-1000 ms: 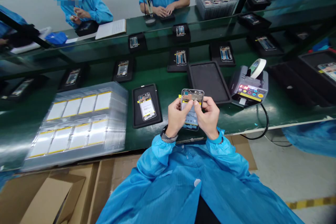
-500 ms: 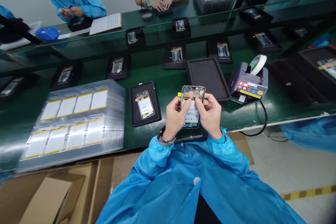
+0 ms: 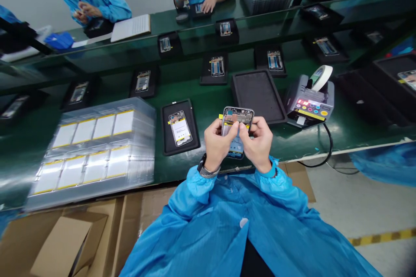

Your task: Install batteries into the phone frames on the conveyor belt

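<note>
the left hand [image 3: 218,145] and right hand [image 3: 256,145] both grasp with their fingers a phone frame [image 3: 238,115] at 12 o'clock, its long axis running 12 to 6, neither hand nearer, over the green surface [image 3: 182,169]

The left hand [image 3: 218,143] and right hand [image 3: 258,145] grip a smartphone frame [image 3: 238,114] between them. A black rubber tray [image 3: 165,134] holding another phone [image 3: 180,127] lies at their 10 o'clock, an electronic tape dispenser [image 3: 308,106] at 2 o'clock.

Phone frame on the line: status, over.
Left hand and right hand both gripping phone frame. Black tray just beyond it. Tape dispenser off to the right.
</note>
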### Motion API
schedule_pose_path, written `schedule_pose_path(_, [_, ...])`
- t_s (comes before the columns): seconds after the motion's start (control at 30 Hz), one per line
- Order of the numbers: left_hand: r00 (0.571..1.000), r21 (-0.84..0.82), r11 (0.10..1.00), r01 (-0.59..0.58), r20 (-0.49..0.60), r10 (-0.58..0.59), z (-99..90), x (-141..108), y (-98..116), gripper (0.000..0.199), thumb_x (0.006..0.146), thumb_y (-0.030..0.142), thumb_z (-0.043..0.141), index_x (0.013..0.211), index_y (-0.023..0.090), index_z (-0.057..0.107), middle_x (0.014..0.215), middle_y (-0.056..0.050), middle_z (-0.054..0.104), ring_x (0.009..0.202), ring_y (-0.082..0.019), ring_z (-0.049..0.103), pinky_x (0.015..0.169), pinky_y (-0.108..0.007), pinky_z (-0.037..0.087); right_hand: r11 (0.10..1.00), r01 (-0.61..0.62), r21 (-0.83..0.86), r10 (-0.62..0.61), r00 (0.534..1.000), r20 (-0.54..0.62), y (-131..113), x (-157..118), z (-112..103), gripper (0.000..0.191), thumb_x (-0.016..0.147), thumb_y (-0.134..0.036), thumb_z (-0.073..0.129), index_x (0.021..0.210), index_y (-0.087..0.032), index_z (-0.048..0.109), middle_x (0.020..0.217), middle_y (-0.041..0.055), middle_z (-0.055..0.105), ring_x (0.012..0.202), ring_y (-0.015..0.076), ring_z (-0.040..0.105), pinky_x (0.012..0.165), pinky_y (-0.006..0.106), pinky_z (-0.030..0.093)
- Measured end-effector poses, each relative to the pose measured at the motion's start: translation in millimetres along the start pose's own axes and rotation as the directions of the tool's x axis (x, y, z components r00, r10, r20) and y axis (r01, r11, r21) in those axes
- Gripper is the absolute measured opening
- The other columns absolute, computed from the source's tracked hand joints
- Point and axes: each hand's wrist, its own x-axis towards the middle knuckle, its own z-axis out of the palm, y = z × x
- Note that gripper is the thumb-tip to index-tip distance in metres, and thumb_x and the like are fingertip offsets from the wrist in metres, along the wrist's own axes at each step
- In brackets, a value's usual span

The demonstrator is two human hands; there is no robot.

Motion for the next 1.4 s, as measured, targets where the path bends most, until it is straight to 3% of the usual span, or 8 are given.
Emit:
schedule_pose_path(0.13, [1.000,0.007,1.000,0.017,-0.005,-0.017,1.6,3.0,-8.4,0.037,0.079,0.046,0.087,0.074,0.016,0.067,0.070,0.001,0.063,0.062,-0.011,0.051,0.059,-0.022,0.041,1.000,-0.023,0.019,0.023,1.000,0.007,4.5,3.2,-0.1,0.030,0.092,-0.049,0.075,0.096,-0.024,0.059,0.078,0.0013,0.074,0.063,0.0157,0.065,0.058,0.027,0.051])
schedule_pose_path(0.4, [0.978,-0.155,0.974,0.164,0.152,-0.140,-5.3,9.8,-22.9,0.051,0.076,0.061,0.087,0.094,0.015,0.073,0.087,-0.004,0.074,0.075,-0.015,0.065,0.069,-0.025,0.051,0.982,-0.159,0.103,0.146,0.982,0.123,0.8,5.7,-5.2,0.037,0.091,-0.056,0.075,0.103,-0.022,0.065,0.078,0.0014,0.075,0.063,0.0163,0.066,0.058,0.028,0.053])
schedule_pose_path(0.53, [0.978,-0.145,0.977,0.154,0.166,-0.129,-4.7,8.1,-22.9,0.050,0.076,0.060,0.089,0.092,0.015,0.073,0.087,-0.004,0.074,0.075,-0.015,0.066,0.070,-0.025,0.052,0.974,-0.201,0.109,0.192,0.977,0.090,-3.9,7.0,-5.7,0.041,0.086,-0.057,0.081,0.096,-0.023,0.061,0.080,0.0014,0.076,0.064,0.0163,0.068,0.057,0.026,0.053])
schedule_pose_path(0.63, [0.978,-0.152,0.977,0.149,0.168,-0.123,-3.1,7.7,-23.3,0.052,0.076,0.061,0.089,0.093,0.014,0.073,0.085,-0.004,0.074,0.074,-0.015,0.066,0.069,-0.024,0.052,0.960,-0.239,0.147,0.217,0.964,0.154,-7.6,10.4,-10.3,0.046,0.081,-0.058,0.086,0.096,-0.024,0.059,0.084,0.0015,0.077,0.068,0.0167,0.070,0.058,0.026,0.055])
schedule_pose_path(0.8, [0.977,-0.192,0.972,0.132,0.191,-0.095,-2.5,8.8,-20.8,0.051,0.076,0.060,0.089,0.094,0.014,0.075,0.090,-0.006,0.076,0.077,-0.017,0.069,0.071,-0.025,0.054,0.914,-0.344,0.215,0.259,0.903,0.343,-11.6,16.2,-18.9,0.053,0.078,-0.056,0.090,0.115,-0.024,0.067,0.113,0.0053,0.080,0.099,0.0232,0.076,0.085,0.034,0.064])
schedule_pose_path(0.97, [0.978,-0.174,0.980,0.096,0.198,-0.060,-4.6,8.4,-16.0,0.049,0.078,0.060,0.089,0.092,0.015,0.074,0.086,-0.004,0.075,0.075,-0.015,0.067,0.072,-0.024,0.054,0.912,-0.341,0.227,0.249,0.902,0.352,-10.1,15.4,-18.4,0.055,0.082,-0.057,0.087,0.125,-0.025,0.072,0.128,0.0063,0.077,0.117,0.0265,0.073,0.100,0.039,0.061])
schedule_pose_path(1.27, [0.978,-0.182,0.978,0.102,0.196,-0.065,-4.1,7.0,-14.7,0.047,0.079,0.059,0.088,0.095,0.016,0.077,0.090,-0.005,0.077,0.078,-0.017,0.069,0.073,-0.025,0.055,0.903,-0.341,0.262,0.228,0.896,0.381,-9.7,16.8,-17.1,0.043,0.086,-0.051,0.084,0.120,-0.026,0.075,0.125,0.0038,0.078,0.112,0.0235,0.073,0.104,0.038,0.059])
schedule_pose_path(1.4, [0.963,-0.265,0.938,0.222,0.212,-0.168,-3.7,8.9,-15.3,0.053,0.074,0.060,0.092,0.099,0.016,0.078,0.093,-0.006,0.079,0.082,-0.018,0.073,0.077,-0.027,0.058,0.918,-0.345,0.195,0.233,0.868,0.438,-13.5,10.3,-39.2,0.041,0.082,-0.046,0.088,0.113,-0.023,0.074,0.111,0.0036,0.079,0.099,0.0202,0.073,0.094,0.032,0.060])
